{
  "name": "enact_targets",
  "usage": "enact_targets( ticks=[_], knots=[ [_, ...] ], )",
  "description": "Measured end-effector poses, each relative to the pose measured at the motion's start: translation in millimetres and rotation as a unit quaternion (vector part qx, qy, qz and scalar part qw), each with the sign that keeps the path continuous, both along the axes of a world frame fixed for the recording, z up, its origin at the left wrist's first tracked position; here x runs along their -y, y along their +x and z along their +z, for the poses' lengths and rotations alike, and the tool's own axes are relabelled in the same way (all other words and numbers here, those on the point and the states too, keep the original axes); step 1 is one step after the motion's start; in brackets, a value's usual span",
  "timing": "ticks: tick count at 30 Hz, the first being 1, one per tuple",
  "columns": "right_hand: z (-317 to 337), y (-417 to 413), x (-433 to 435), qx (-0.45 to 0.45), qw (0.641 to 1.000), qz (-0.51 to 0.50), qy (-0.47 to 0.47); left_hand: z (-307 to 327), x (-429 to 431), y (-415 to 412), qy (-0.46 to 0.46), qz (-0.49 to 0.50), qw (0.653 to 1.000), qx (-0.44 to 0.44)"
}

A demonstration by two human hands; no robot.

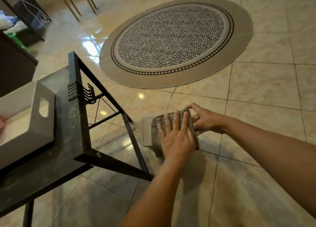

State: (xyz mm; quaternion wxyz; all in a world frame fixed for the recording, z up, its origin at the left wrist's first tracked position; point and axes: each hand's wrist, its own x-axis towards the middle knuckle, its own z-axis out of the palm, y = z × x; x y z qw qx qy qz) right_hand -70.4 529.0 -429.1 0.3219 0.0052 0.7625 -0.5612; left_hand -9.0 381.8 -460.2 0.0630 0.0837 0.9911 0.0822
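Grey-brown folded cloth held in two hands beside a dark worktop.
A white bin stands on the worktop at left; just right of its edge, above the tiled floor, the left hand presses the cloth with straight fingers, and the right hand grips its right end with curled fingers.

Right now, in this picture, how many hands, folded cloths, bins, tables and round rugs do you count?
Hands: 2 (left hand, right hand)
Folded cloth: 1
Bin: 1
Table: 1
Round rug: 1
Total: 6
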Motion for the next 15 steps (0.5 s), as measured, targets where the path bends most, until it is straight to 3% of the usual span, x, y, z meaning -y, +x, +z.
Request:
enact_targets(
  ticks=[6, 12, 15],
  knots=[
    [-0.9, -1.5, 1.8, -0.005, 1.0, -0.007, 0.0, -5.6, 55.0, -15.2, 0.008, 0.182, 0.983, 0.015],
    [-2.3, -1.4, 1.3, -0.003, 1.0, 0.001, 0.002, -0.6, -0.1, 14.4, 0.027, 0.024, 0.999, 0.023],
    [-1.3, 2.3, 1.4, -0.005, 1.0, -0.014, 0.001, -0.3, 14.5, -19.3, -0.001, 0.056, 0.998, 0.021]
  ],
)
